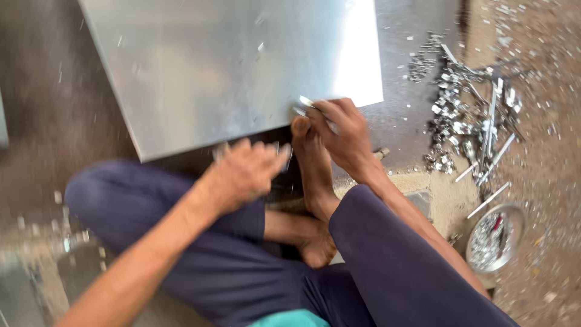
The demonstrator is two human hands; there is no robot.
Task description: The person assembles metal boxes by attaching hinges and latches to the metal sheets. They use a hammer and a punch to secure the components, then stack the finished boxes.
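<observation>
While the person sits cross-legged on the floor [36,91], a metal sheet [230,66] lies flat before them, its near edge by a bare foot [311,160]. The right hand [342,133] rests at that edge near the sheet's right corner, fingers curled around a small shiny tool [305,104]. The left hand [242,172] hovers at the same edge, fingers bent; blur hides what it grips. Metal scraps [469,118] and a round tin [493,239] lie right.

Silver-grey plain sheet [242,66]; dark navy trousers [387,266]; shiny silver scraps [472,121]; silver bowl [496,239]; brown, speckled floor [544,163]; teal shirt [290,320].
</observation>
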